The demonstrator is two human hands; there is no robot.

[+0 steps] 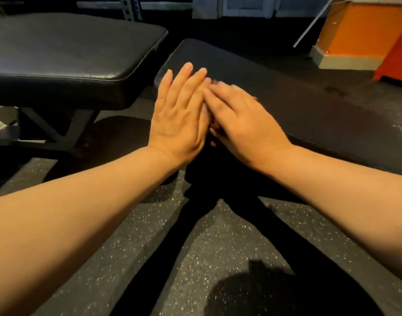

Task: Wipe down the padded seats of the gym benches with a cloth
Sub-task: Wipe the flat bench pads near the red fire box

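Now the left hand [179, 115] and right hand [243, 124] meet flat, fingers straight, above the bench seat [286, 94].

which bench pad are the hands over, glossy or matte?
The matte bench pad on the right; both hands overlap its near end. The glossy pad sits clear to the left.

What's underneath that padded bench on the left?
Under the left bench, dark metal frame legs stand on speckled rubber floor. The pad hides the frame's top, and shadow hides the rest.
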